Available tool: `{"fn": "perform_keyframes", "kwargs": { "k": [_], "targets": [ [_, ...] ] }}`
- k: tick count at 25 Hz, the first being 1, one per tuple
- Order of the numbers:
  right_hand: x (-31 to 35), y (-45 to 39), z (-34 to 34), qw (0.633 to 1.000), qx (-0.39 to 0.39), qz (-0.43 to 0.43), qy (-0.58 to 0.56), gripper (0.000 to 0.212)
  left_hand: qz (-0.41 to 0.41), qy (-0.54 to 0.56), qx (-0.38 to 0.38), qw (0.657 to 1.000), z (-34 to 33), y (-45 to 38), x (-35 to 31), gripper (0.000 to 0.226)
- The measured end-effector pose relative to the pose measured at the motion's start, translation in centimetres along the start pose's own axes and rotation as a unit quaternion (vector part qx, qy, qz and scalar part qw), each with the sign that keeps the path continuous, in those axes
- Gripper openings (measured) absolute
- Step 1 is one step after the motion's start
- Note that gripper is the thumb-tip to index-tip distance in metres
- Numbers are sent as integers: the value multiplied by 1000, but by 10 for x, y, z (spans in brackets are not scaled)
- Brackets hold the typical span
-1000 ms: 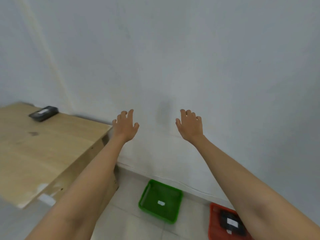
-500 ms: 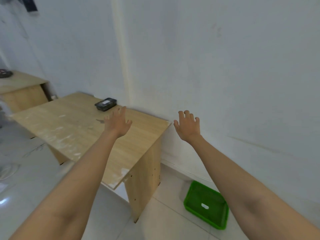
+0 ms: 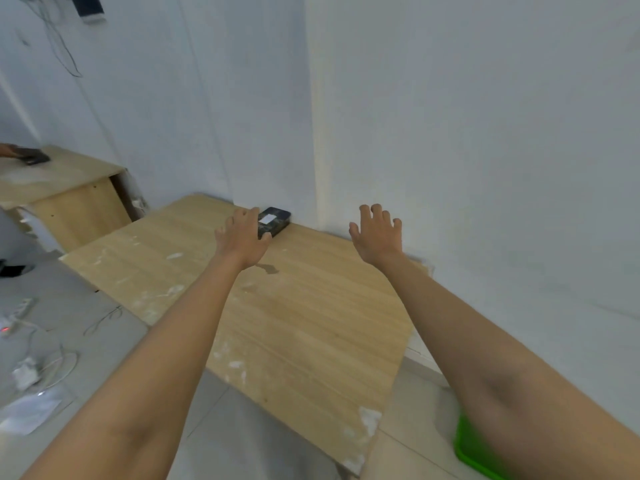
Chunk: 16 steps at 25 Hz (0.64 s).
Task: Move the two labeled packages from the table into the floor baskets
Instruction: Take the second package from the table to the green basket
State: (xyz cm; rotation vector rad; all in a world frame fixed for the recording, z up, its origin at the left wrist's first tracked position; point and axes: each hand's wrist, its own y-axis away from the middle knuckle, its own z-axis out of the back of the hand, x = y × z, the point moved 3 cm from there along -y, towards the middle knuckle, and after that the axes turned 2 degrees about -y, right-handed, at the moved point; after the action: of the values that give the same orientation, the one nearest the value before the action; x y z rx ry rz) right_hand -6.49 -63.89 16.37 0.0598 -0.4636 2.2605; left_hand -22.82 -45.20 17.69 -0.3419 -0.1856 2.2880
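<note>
A dark flat package (image 3: 275, 221) with a white label lies on the wooden table (image 3: 304, 317) at its far edge, against the wall. My left hand (image 3: 242, 237) hovers with fingers spread just left of and in front of the package, partly covering its near corner; I cannot tell whether it touches it. My right hand (image 3: 377, 233) is held out over the table's far right part, fingers apart, holding nothing. A corner of the green basket (image 3: 467, 448) shows on the floor at the lower right, mostly hidden by my right arm.
A second wooden table (image 3: 69, 188) stands at the far left, where another person's hand rests on a dark object (image 3: 33, 157). Cables, a power strip and paper (image 3: 31, 410) lie on the grey floor at the left. White walls close off the far side.
My view has swung left, away from the baskets and onto the table. Both hands are now over the tabletop, the left one close to the package. The red basket has left the view.
</note>
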Motion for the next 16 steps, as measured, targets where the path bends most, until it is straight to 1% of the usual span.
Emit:
{"fn": "perform_keyframes", "kwargs": {
  "k": [3, 6, 9, 11, 13, 16],
  "targets": [
    [41, -38, -32, 1000, -5, 6, 12, 44, -1, 21, 13, 1000, -16, -45, 45, 53],
    [77, -73, -75, 1000, 16, -16, 16, 44, -14, 20, 44, 999, -45, -94, 91, 55],
    [109, -109, -117, 998, 18, -59, 23, 43, -45, 15, 63, 997, -68, -151, 137, 52],
    [131, -127, -141, 995, 23, -96, 24, 41, -70, 8, 89, 994, -82, -189, 169, 51],
    [155, -142, -161, 989, 32, -141, 11, 39, -101, 1, 115, 988, -94, -228, 197, 53],
    [186, -161, -188, 982, 34, -185, -8, 39, -123, 5, 135, 983, -110, -280, 226, 55]
  ]
}}
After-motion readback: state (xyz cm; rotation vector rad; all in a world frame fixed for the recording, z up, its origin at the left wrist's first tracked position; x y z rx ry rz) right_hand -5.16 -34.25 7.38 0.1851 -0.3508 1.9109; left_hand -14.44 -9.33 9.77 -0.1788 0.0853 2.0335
